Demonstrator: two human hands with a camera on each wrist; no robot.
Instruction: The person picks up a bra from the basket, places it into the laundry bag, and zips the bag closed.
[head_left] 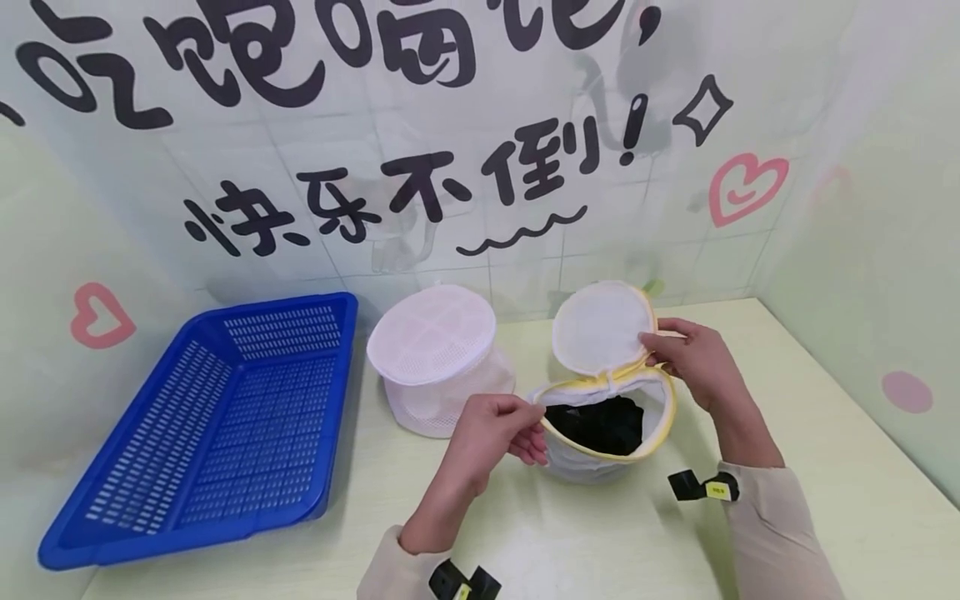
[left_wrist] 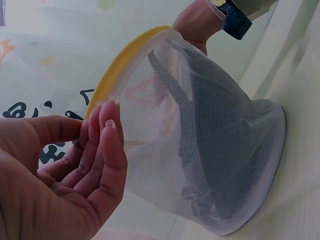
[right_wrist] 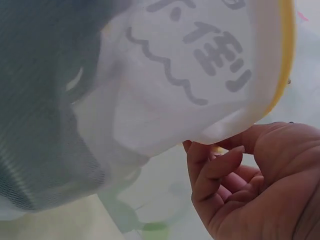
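Observation:
A white mesh laundry bag with yellow trim stands on the table, its round lid folded up and back. Black cloth lies inside; through the mesh it looks like a dark mass in the left wrist view. My left hand pinches the yellow rim at the left of the mouth between thumb and fingertips. On the other side, my right hand pinches the lid's yellow edge near the hinge. In the right wrist view that lid is thin enough to show the wall lettering through it.
A second white mesh laundry bag, with its top closed, stands just left of the first, near the back wall. Further left is a large blue plastic basket. Printed walls border the pale table at the back and sides.

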